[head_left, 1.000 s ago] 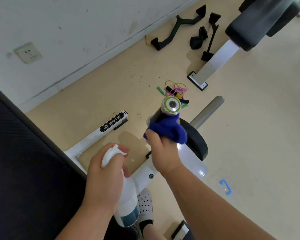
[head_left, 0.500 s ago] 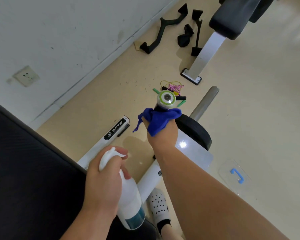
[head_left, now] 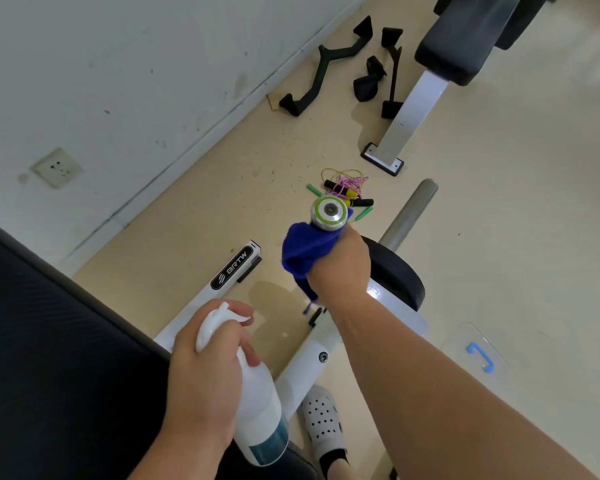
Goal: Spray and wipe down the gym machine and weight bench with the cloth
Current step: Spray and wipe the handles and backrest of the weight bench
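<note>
Right hand fisted tight round cloth, wrapped just below handle cap. Left hand curled round bottle, beside bench pad. Advice: twist cloth full circle, even pressure; gather dangling tail.

The left hand is gripping the spray bottle, forefinger seemingly lying over its head; the right hand, arm reaching forward, is clutching the cloth.

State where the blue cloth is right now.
In the head view the cloth is near centre, gripped by the right hand just below the silver end cap, above the bottle in the left hand.
</note>
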